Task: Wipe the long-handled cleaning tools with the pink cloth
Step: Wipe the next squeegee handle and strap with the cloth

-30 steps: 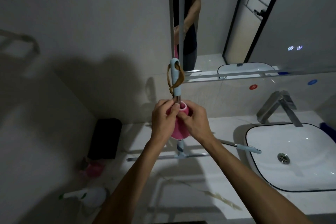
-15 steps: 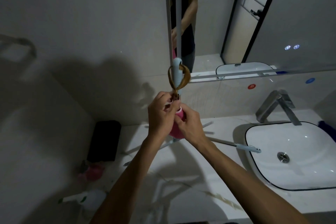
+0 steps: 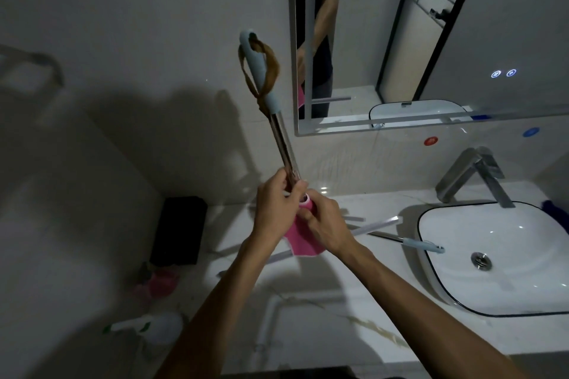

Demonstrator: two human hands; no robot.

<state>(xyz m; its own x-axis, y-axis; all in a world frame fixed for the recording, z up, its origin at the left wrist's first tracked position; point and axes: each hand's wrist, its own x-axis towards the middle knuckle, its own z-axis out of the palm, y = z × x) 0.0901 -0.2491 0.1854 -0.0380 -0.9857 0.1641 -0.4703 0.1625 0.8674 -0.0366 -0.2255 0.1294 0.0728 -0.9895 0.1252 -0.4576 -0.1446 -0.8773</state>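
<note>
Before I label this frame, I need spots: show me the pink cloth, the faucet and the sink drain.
pink cloth [image 3: 303,241]: head view, hanging lower part below the hands.
faucet [image 3: 475,174]: head view, angled metal body.
sink drain [image 3: 481,260]: head view, metal centre.

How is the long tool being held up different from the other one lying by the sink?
The held steel-shafted tool stands nearly upright in both hands; the lying steel-shafted tool rests flat on the marble counter, its grip over the white basin. Only the held one has a brown loop. Both have pale blue grips.
</note>
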